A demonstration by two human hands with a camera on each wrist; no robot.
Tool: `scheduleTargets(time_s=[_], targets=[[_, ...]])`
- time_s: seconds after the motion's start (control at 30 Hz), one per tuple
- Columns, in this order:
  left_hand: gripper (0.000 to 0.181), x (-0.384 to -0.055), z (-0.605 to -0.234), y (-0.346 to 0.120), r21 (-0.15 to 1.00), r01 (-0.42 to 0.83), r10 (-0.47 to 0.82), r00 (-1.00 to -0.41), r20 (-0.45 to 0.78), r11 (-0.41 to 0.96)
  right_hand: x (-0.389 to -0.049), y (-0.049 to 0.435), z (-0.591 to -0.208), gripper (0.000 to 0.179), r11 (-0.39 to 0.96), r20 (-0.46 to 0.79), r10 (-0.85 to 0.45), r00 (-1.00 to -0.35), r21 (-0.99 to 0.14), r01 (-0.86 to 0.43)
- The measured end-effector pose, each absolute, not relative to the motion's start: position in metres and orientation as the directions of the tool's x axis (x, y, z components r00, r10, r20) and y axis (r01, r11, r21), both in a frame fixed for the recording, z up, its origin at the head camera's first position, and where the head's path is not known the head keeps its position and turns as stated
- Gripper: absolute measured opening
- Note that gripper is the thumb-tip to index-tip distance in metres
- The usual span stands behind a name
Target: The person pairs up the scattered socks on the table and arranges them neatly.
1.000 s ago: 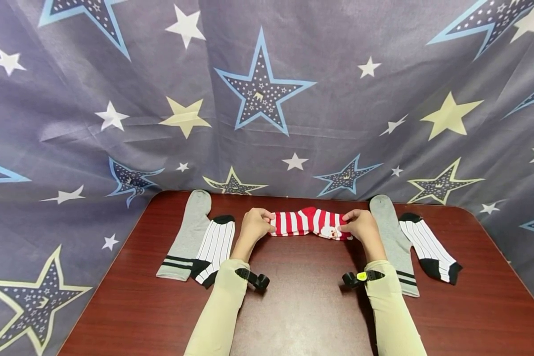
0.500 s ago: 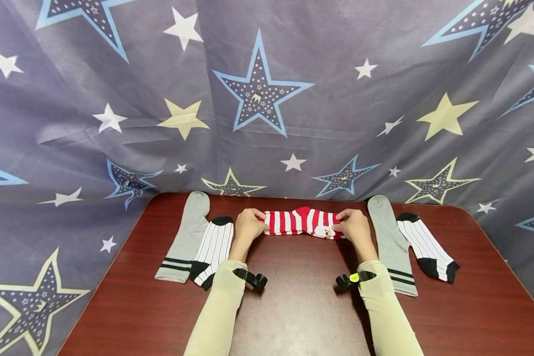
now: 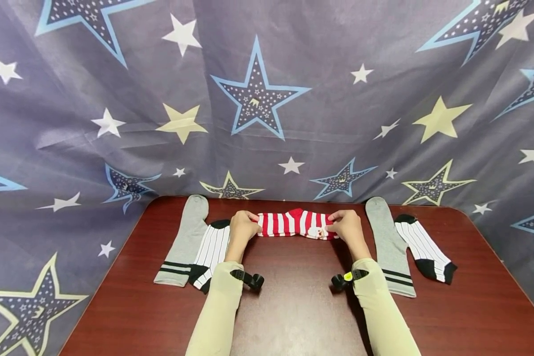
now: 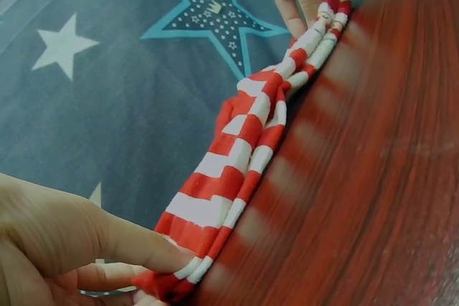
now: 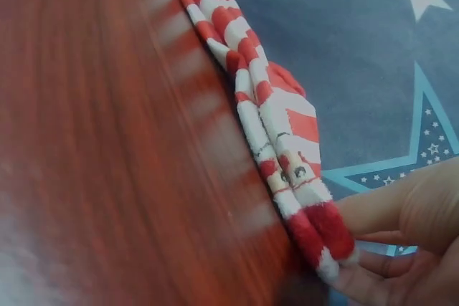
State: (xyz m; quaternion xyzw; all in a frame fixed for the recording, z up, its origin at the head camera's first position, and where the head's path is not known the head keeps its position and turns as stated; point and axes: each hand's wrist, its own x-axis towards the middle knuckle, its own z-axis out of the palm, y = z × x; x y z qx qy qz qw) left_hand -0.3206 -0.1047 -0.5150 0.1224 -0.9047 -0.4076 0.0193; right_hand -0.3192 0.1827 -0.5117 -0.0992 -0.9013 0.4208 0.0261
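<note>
- With fingers and thumb of the left hand (image 3: 242,227), pinching the left end of a pair of striped socks (image 3: 279,225).
- With fingers and thumb of the right hand (image 3: 348,228), pinching the other end, just past a printed Santa face (image 3: 317,232).
- Holding the striped socks lengthwise between both hands, near the far edge of the table (image 3: 289,316); being unable to tell whether touching it or hanging just above.
- Reaching forward with both arms, spacing the wrists well apart, wearing pale yellow sleeves (image 3: 218,306) and a black strap (image 3: 239,275) at each wrist.
- Showing on the striped cloth red and white bands, a solid red heel pointing toward the curtain (image 3: 187,74), and deep red tips edged with fuzzy white at the right end; lying in two layers, long edges together.
- Having left of the left forearm a grey sock (image 3: 187,230) with two black bands, plus a white pinstriped sock (image 3: 212,247) overlapping its cuff.
- Having right of the right forearm another grey sock (image 3: 384,242), with a second pinstriped sock (image 3: 419,242) angling just beside it.
- Facing, behind the table, that grey-blue curtain with printed stars.
</note>
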Motion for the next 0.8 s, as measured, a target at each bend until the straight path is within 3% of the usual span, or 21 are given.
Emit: scheduleTargets(time_s=[0.17,0.8], targets=[[0.026,-0.324,-0.514,-0.106,0.740,-0.214,-0.251,-0.966,-0.063,0.637,-0.328,0.181,-0.512,0.023,0.664,0.001,0.184,-0.983,-0.737,0.123],[0.027,-0.334,-0.517,-0.110,0.753,-0.173,-0.233,-0.972,-0.027,0.635,-0.335,0.179,-0.514,0.022,0.605,-0.014,0.179,-0.984,-0.787,0.121]])
